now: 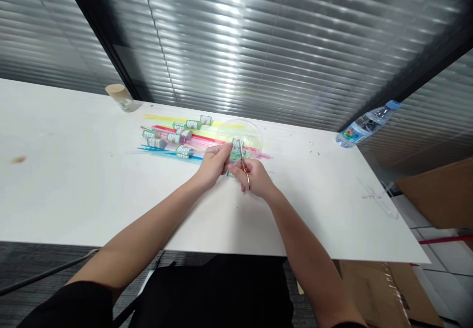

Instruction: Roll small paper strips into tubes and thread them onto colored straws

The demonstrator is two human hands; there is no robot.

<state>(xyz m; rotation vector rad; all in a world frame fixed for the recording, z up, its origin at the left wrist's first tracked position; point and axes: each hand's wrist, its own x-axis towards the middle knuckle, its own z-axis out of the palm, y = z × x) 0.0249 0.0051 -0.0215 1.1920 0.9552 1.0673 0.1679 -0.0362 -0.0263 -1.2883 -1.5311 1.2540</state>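
My right hand (256, 176) is closed on a pair of small scissors (242, 158) with copper-coloured handles, the blades pointing away from me. Beside it, my left hand (215, 164) is closed in a pinch near the blades; whatever its fingers hold is too small to make out. Just beyond both hands sits a clear round plastic bowl (254, 130), with small green and blue bits showing in it. Thin straw-like strips in yellow, red (158, 129), pink and blue (148, 148) lie to the left. Several small printed wrappers (184, 151) lie among them.
A jar with a beige lid (117, 91) stands at the table's (74, 170) back left. A blue-capped water bottle (364, 127) is at the back right. Clear plastic strips (380, 200) lie by the right edge. Cardboard boxes (369, 288) sit below on the right.
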